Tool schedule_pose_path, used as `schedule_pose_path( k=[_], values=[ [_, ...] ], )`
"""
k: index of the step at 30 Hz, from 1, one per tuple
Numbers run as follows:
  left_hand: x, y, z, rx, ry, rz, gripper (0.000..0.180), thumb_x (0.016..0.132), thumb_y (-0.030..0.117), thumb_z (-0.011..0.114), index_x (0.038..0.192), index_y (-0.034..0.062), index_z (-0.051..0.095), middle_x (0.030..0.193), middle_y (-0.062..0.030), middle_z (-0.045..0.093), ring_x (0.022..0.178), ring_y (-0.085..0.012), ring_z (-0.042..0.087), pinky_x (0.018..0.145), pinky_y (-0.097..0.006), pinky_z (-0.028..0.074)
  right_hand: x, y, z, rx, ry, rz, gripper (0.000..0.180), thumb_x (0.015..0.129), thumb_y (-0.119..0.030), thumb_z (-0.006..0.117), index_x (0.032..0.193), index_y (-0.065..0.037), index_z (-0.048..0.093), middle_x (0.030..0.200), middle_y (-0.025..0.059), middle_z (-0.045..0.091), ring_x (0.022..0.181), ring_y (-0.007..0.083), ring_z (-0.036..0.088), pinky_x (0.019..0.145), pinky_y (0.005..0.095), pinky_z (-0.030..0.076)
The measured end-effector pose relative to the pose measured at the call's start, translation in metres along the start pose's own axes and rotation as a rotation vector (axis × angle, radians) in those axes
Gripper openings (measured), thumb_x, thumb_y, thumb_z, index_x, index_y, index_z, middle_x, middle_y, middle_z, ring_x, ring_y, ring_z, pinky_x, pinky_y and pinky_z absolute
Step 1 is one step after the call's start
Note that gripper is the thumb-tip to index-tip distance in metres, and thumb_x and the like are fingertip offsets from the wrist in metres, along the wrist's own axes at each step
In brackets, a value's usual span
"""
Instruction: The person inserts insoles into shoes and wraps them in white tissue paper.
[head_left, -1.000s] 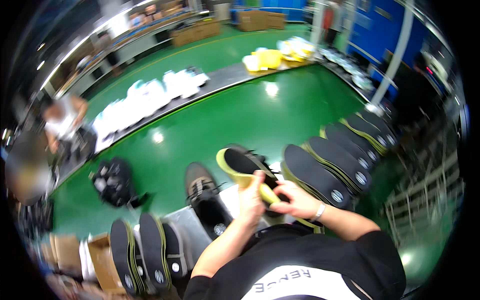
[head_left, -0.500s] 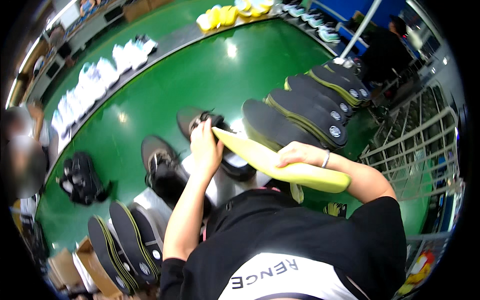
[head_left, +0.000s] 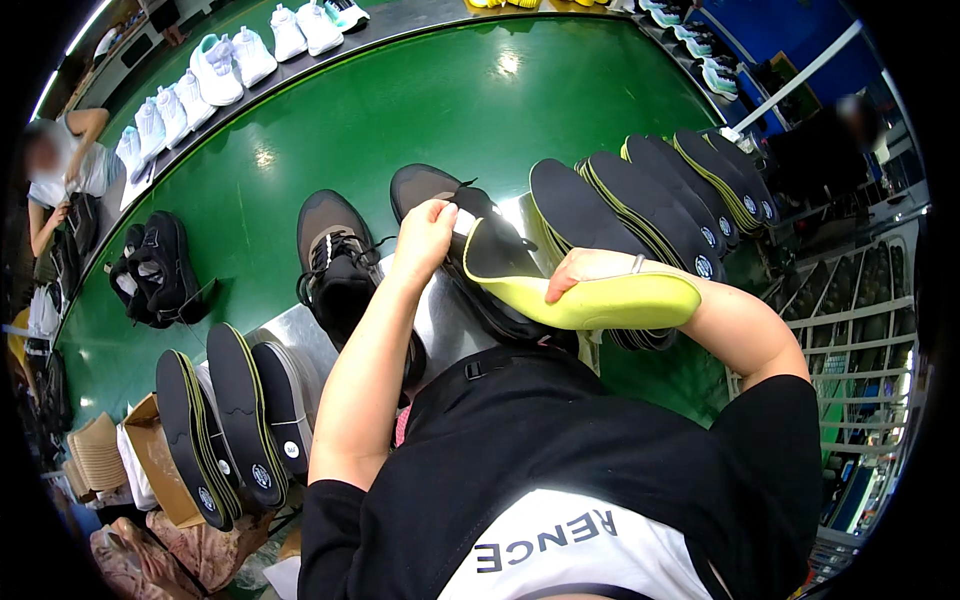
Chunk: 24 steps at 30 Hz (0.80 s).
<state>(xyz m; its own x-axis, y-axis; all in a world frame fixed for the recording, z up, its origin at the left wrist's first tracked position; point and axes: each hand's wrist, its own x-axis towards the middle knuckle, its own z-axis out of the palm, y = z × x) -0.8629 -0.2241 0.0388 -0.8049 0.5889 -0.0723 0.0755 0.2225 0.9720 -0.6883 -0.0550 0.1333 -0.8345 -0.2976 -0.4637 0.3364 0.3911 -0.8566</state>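
My right hand is closed around a yellow-green insole with a dark top face. The insole is bent, its front end curled up over a brown and black lace-up shoe. At that shoe's opening my left hand is closed in a pinch. A small white piece shows beside its fingertips, but what it grips is too hidden to name. Left of it stands a matching shoe, toe pointing away, with laces across its tongue. My left forearm covers part of its heel.
Black insoles with yellow-green edges stand in stacks at right and lower left. A black pair of shoes sits on the green table. White shoes line the far ledge. A wire rack stands right; a person works at far left.
The insole's front end has curled up and dropped toward the right-hand shoe. My left hand has left the insole's tip and moved to the shoe's opening. The whole view has shifted.
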Motion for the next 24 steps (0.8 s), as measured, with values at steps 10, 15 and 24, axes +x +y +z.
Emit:
schedule_pose_path(
  k=[10, 15, 24],
  values=[
    [-0.012, 0.016, 0.020, 0.321, 0.229, 0.350, 0.019, 0.084, 0.019, 0.045, 0.083, 0.0012, 0.051, 0.077, -0.0183, 0.057, 0.076, -0.0354, 0.055, 0.067, -0.040, 0.043, -0.034, -0.020, -0.008, 0.107, 0.077, -0.272, 0.022, 0.082, -0.021, 0.048, 0.093, -0.005, 0.059, 0.094, 0.0065, 0.057, 0.091, 0.0153, 0.051, 0.081, 0.0278, 0.038],
    [0.002, 0.012, 0.009, 0.215, 0.171, 0.147, 0.020, 0.084, 0.020, 0.046, 0.089, 0.0017, 0.053, 0.076, -0.0178, 0.058, 0.074, -0.0325, 0.056, 0.066, -0.037, 0.043, 0.010, -0.035, 0.006, -0.338, 0.024, 0.070, 0.020, 0.065, -0.012, 0.052, 0.078, -0.001, 0.063, 0.067, 0.0189, 0.057, 0.061, 0.0288, 0.057, 0.058, 0.0324, 0.044],
    [0.011, -0.021, -0.001, -0.299, -0.049, 0.046, 0.020, 0.086, 0.018, 0.046, 0.089, -0.0005, 0.054, 0.070, 0.0000, 0.053, 0.066, -0.0072, 0.046, 0.063, -0.022, 0.039, 0.097, -0.011, 0.051, -1.073, 0.333, 0.296, 0.026, 0.073, -0.022, 0.048, 0.078, -0.003, 0.065, 0.090, 0.0170, 0.056, 0.075, 0.0274, 0.059, 0.068, 0.0390, 0.045]
  ],
)
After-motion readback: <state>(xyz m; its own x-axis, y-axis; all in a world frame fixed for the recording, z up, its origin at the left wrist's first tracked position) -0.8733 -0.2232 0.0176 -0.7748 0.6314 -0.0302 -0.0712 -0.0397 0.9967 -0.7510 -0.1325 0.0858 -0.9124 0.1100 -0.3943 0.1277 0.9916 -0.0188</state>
